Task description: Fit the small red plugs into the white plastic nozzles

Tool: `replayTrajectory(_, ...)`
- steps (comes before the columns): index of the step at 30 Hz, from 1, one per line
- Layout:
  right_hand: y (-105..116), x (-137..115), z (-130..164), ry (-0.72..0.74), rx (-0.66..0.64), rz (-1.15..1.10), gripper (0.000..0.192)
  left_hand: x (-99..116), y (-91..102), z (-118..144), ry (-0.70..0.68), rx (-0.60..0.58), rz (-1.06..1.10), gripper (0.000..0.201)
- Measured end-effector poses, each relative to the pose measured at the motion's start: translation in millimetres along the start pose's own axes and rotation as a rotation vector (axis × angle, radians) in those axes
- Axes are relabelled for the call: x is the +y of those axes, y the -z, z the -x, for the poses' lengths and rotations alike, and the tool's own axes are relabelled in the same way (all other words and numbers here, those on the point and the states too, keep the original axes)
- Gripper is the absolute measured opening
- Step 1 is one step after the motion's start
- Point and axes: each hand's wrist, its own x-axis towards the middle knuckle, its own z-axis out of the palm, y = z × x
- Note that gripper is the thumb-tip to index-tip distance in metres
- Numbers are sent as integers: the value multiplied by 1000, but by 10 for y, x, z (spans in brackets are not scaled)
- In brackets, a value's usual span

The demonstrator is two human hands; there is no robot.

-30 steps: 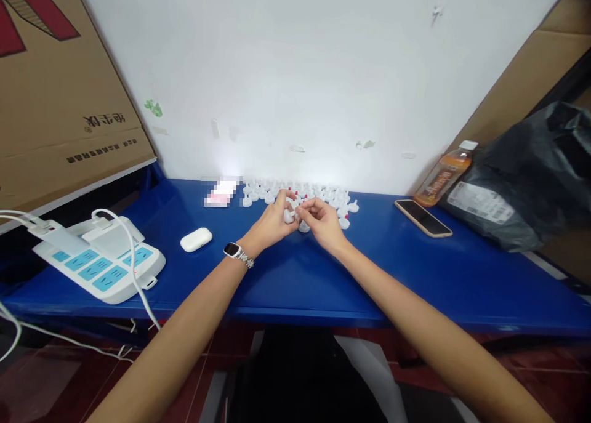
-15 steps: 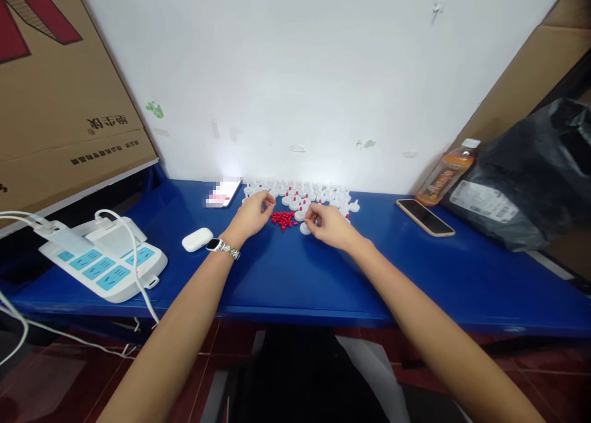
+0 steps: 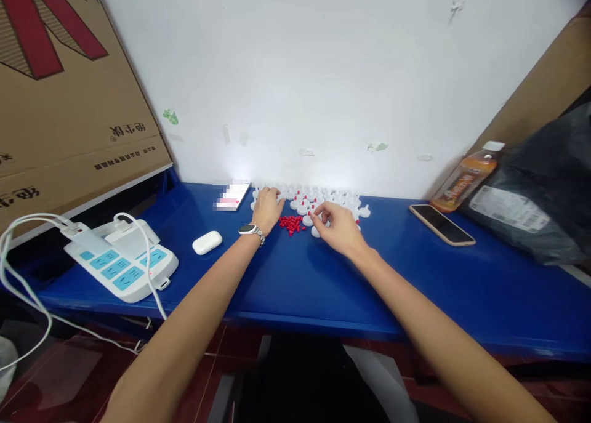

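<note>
My left hand (image 3: 268, 209), with a watch (image 3: 250, 229) on its wrist, reaches over the left part of a group of white nozzle caps (image 3: 339, 198). Its thumb and forefinger are apart; the other fingertips are partly hidden. To the right of it lies a pile of small red tips (image 3: 290, 225). My right hand (image 3: 340, 227) hovers at the front of the caps, its fingers bent and a gap showing between thumb and forefinger. Below the thumb, a white cap (image 3: 316, 232) rests on the table. Several caps nearby, such as a red-tipped cap (image 3: 303, 208), stand upright.
On the blue table (image 3: 295, 287) are a white earphone case (image 3: 207, 242), a power strip (image 3: 122, 266) with cables and a lit phone (image 3: 235, 195) at left. At right lie another phone (image 3: 442, 224), a drink bottle (image 3: 466, 180) and a black parcel bag (image 3: 530, 189). A white wall stands behind.
My left hand has moved from beside the red tips to over the white caps at the back. My right thumb and forefinger have parted slightly. The view has shifted a little.
</note>
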Motion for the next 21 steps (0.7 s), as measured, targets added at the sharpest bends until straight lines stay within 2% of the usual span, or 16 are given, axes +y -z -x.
replayTrajectory(3,17,21,-4,-23,11,-45,15,-27,-84,-63,34,30,38,10)
replayTrajectory(6,-3,26,-6,-35,9,-102,16,-47,-72,-63,53,26,152,9)
replayTrajectory(10,-61,-1,-4,7,-26,-134,13,33,136,53,-23,0,275,12)
replayTrajectory(14,-64,-62,12,93,-79,1,8,136,336,210,-89,72,473,19)
replayTrajectory(18,-44,-95,49,158,-146,251,12,156,308,293,101,17,888,28)
replayTrajectory(21,-63,-67,56,186,-190,361,17,174,224,323,218,-39,1056,31)
